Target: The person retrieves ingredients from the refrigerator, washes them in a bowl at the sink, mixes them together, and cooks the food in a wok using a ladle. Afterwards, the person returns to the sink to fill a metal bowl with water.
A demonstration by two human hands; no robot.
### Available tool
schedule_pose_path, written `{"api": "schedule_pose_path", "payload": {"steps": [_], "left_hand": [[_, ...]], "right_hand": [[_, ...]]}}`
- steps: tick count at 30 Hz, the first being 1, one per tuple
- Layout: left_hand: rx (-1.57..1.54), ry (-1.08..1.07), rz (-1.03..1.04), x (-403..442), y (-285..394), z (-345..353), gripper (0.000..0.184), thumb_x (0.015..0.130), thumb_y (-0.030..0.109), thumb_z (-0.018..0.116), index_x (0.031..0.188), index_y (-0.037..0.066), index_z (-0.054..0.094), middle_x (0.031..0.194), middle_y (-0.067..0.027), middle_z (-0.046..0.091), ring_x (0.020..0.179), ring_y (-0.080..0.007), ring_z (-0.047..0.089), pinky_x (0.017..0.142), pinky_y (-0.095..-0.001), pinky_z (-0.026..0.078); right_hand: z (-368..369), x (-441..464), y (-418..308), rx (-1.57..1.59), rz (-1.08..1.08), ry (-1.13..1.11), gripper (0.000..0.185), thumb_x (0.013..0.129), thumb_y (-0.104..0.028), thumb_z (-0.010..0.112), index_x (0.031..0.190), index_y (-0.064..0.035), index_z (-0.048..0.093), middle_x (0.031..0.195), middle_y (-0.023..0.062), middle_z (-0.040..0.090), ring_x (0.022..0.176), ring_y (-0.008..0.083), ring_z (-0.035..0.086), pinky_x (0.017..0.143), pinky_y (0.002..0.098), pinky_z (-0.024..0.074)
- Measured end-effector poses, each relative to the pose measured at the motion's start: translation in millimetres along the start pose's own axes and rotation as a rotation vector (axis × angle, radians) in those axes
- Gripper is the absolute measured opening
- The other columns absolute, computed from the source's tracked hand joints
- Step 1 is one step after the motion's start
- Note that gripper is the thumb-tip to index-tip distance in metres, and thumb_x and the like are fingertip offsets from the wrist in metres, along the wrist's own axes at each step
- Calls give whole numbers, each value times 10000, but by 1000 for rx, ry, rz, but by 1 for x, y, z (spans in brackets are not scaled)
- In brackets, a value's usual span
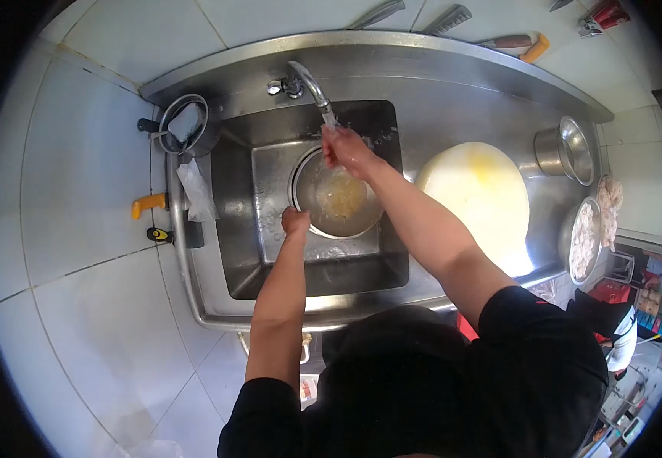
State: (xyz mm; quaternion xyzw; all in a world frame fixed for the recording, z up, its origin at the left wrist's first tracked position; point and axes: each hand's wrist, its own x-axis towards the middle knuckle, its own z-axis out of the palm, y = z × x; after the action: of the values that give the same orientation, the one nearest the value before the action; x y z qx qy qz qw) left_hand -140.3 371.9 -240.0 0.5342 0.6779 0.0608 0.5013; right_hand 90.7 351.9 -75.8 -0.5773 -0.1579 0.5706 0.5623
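A round metal bowl (pixel 346 228) sits in the steel sink (pixel 266 164), with cloudy water and a yellowish patch inside it. My left hand (pixel 296 220) grips the bowl's near-left rim. Above the bowl's far side, my right hand (pixel 347 151) is under the tap (pixel 312 82), where water runs down onto it. The fingers of that hand are curled together, and whatever they might hold is hidden.
A round white cutting board (pixel 477 202) lies right of the sink. Beyond it stand a metal pot (pixel 567 151) and a bowl of pale pieces (pixel 583 240). A small pot (pixel 183 124) stands at the left corner. Knives (pixel 447 20) hang along the back wall. Another person (pixel 622 340) is at far right.
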Motion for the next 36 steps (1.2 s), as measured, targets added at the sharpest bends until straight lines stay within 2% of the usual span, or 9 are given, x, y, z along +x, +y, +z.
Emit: {"api": "schedule_pose_path", "payload": {"steps": [3,5,10,11,15,25,27,32,36], "left_hand": [[228,38,179,-2,32,-5,150,727,74,615,809,-50,631,792,-204,665,726,-332,662,660,-425,502],[284,61,217,-21,64,-35,131,726,66,621,812,-32,637,781,-180,667,706,-309,660,636,-409,499],[-174,-123,166,-32,61,-110,143,724,26,620,862,30,656,780,-93,674,666,-224,648,564,-352,484],[-268,-227,80,-41,63,-122,194,728,12,617,916,44,657,810,-76,676,671,-204,649,559,-331,488],[-574,-397,-54,-30,26,-101,266,777,9,621,1040,52,629,911,-63,657,723,-175,638,549,-306,485],[-336,-538,98,-23,104,44,230,947,224,586,1102,85,685,1000,-65,697,879,-185,649,709,-310,507],[-78,-266,422,-47,152,35,232,950,227,606,1078,57,699,1014,-74,701,869,-175,638,713,-294,505],[-318,-461,528,-9,171,25,208,935,201,656,1047,34,708,997,-73,704,872,-149,632,741,-299,504],[-804,-459,235,-56,204,-40,157,909,166,708,803,53,686,725,30,594,653,-84,501,610,-274,417]], "right_hand": [[-31,-8,47,-213,-100,174,208,991,-198,506,848,-76,597,790,69,609,738,211,618,659,353,497],[-70,-8,77,-1356,-165,32,317,961,-282,522,1069,-11,646,1066,183,692,1057,346,655,912,432,518],[-39,-89,82,-1061,332,425,679,855,-395,620,1354,46,486,1436,260,481,1329,376,488,1132,411,371],[-44,-83,98,-801,187,483,514,838,-302,649,1209,41,557,1252,263,608,1189,374,593,1007,415,462],[-21,-115,42,-616,-248,503,240,773,-106,674,903,8,507,724,211,588,725,369,627,669,445,468],[8,-202,-54,-1104,-510,585,223,760,-69,661,885,-31,479,754,219,581,754,460,595,661,516,456],[3,-210,-62,-1147,-508,619,231,742,-40,654,885,-32,473,759,219,578,750,465,592,657,517,464],[-39,-216,-82,-1083,-587,619,217,776,-48,647,896,-30,467,676,148,540,606,382,559,575,442,445],[-74,-178,-86,-1227,-589,745,218,799,-96,643,974,-22,539,914,226,602,881,417,627,740,501,511]]}}
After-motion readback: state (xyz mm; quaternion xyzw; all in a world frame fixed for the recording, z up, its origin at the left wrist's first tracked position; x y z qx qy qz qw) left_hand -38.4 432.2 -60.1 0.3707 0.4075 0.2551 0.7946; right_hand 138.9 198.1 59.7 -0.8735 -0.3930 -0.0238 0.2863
